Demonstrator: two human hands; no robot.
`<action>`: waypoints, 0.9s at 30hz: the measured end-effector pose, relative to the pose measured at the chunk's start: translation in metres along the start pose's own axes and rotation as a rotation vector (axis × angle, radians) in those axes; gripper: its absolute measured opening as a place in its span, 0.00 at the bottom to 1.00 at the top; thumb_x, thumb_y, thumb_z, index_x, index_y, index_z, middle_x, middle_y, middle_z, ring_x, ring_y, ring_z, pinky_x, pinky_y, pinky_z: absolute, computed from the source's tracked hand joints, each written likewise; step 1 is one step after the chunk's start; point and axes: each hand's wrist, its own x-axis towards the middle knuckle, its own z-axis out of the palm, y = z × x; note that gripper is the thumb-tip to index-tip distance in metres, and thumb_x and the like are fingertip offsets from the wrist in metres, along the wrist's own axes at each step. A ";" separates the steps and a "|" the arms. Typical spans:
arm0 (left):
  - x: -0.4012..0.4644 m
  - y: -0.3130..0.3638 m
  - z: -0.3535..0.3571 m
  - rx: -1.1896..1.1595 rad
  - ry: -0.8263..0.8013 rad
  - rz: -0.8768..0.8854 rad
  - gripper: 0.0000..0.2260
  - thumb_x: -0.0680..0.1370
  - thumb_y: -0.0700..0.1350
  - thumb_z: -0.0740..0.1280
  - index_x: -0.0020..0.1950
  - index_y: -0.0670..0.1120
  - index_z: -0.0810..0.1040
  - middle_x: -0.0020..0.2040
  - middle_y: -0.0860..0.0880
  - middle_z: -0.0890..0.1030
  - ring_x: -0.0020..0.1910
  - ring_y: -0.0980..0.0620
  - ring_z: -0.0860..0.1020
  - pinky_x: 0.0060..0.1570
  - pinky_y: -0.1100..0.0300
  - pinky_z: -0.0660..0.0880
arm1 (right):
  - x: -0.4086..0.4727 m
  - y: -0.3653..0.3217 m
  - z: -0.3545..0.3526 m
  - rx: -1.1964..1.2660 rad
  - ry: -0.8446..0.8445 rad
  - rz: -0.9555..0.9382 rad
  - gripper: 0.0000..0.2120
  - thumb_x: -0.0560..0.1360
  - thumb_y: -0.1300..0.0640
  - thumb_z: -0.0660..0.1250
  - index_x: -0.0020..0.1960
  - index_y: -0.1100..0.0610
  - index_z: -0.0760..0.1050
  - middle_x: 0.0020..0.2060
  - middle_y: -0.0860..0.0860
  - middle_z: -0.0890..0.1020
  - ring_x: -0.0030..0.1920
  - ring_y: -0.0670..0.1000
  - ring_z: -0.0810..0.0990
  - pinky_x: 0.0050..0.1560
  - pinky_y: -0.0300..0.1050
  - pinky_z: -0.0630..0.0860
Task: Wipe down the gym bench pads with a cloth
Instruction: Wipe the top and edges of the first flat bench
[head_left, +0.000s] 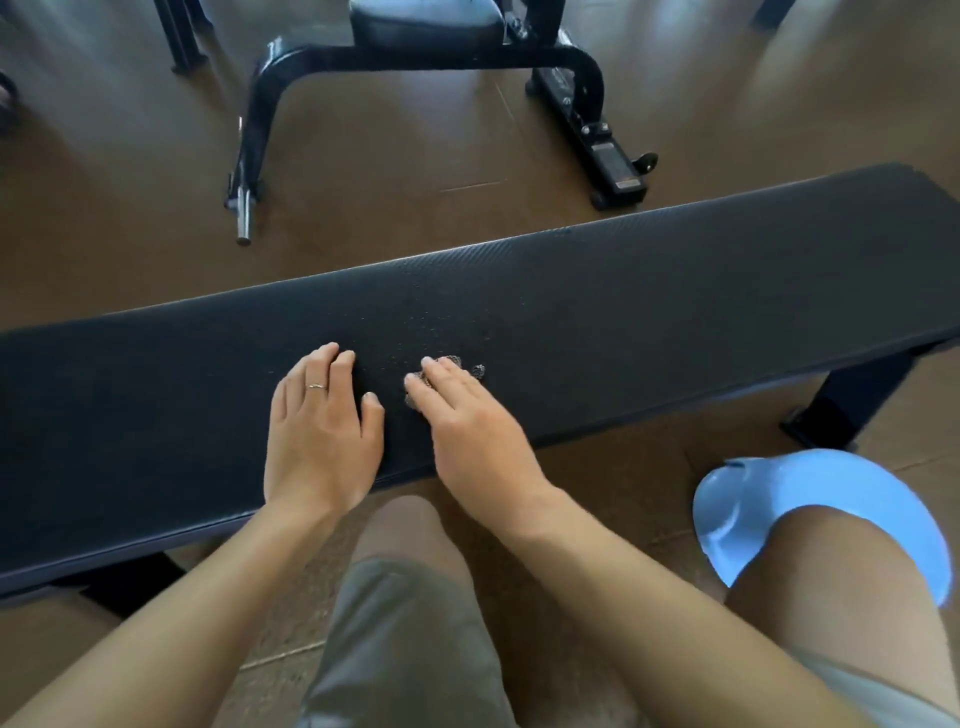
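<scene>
Cloth (470, 370): mostly hidden under the right hand (467, 426); only grey mesh edges show. Bench pad (649, 312): both ends cut off by the frame's left and right edges. Second bench (426, 31), top centre: seat cropped by the upper edge. Blue object (779, 499), lower right: partly hidden behind a knee, identity unclear.

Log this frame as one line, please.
right hand: presses cloth | left hand: flat on bench pad | droplets visible

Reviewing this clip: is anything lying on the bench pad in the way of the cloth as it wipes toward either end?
Nothing visible does. The right hand presses the cloth flat on the bench pad; only the left hand rests on the pad beside it, toward the left end.
</scene>
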 end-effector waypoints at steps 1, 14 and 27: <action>0.000 0.000 0.000 -0.004 0.005 0.008 0.22 0.83 0.49 0.59 0.76 0.40 0.68 0.77 0.42 0.67 0.77 0.43 0.63 0.78 0.46 0.58 | 0.001 0.019 -0.005 -0.041 -0.003 -0.002 0.22 0.78 0.65 0.61 0.72 0.61 0.75 0.70 0.60 0.76 0.72 0.59 0.73 0.75 0.50 0.65; 0.001 -0.003 0.007 0.009 0.027 0.032 0.24 0.82 0.50 0.52 0.75 0.41 0.68 0.75 0.41 0.68 0.76 0.41 0.64 0.78 0.44 0.59 | 0.035 -0.019 0.024 0.071 0.136 0.199 0.21 0.77 0.64 0.57 0.66 0.64 0.78 0.67 0.64 0.78 0.69 0.62 0.75 0.73 0.53 0.69; 0.001 -0.005 0.006 -0.004 0.015 0.035 0.25 0.81 0.49 0.51 0.76 0.42 0.68 0.76 0.43 0.68 0.77 0.43 0.63 0.79 0.44 0.58 | 0.072 0.034 -0.071 0.721 0.234 0.702 0.10 0.83 0.60 0.63 0.59 0.53 0.79 0.52 0.44 0.81 0.54 0.41 0.79 0.56 0.38 0.76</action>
